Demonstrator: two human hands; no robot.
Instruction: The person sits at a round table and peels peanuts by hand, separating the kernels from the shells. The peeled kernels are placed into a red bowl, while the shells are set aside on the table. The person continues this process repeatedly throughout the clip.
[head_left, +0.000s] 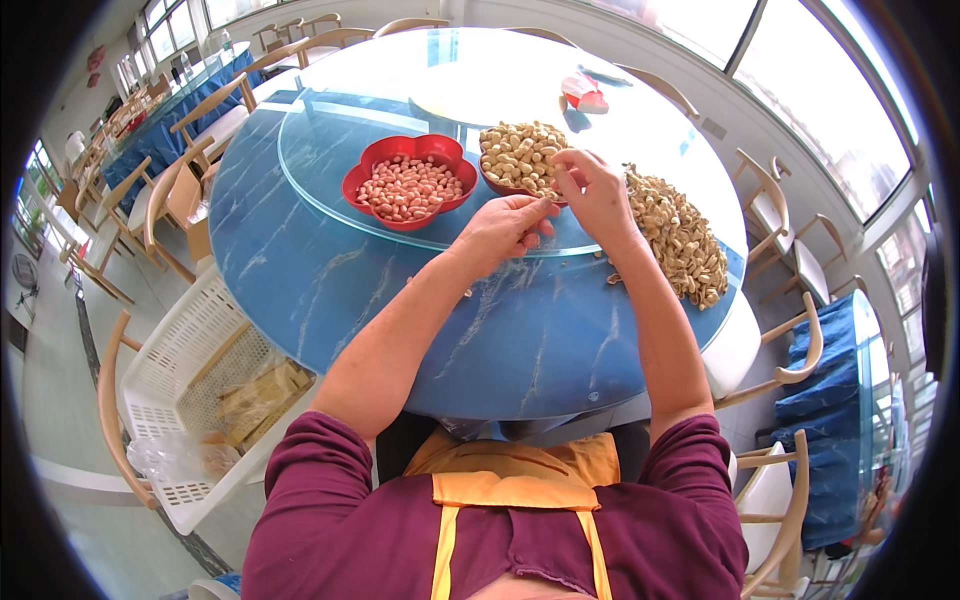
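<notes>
My left hand (510, 230) is at the near edge of the bowl of unshelled peanuts (525, 154), its thumb and fingertips pinched together; whether something small is between them I cannot tell. Just right of it and higher, my right hand (594, 187) reaches over the bowl's right side, fingers bent close together around what may be a peanut, mostly hidden. A red flower-shaped bowl (409, 146) holding shelled pink peanuts stands to the left on the glass turntable (315, 165). A heap of empty peanut shells (679, 232) lies to the right of my right hand.
The round blue marbled table (480, 352) carries the turntable. A red and white packet (585, 94) lies towards the back. At the lower left is a white plastic crate (187, 337) with bags inside. Wooden chairs (799, 352) surround the table, and other tables with blue cloths stand beyond.
</notes>
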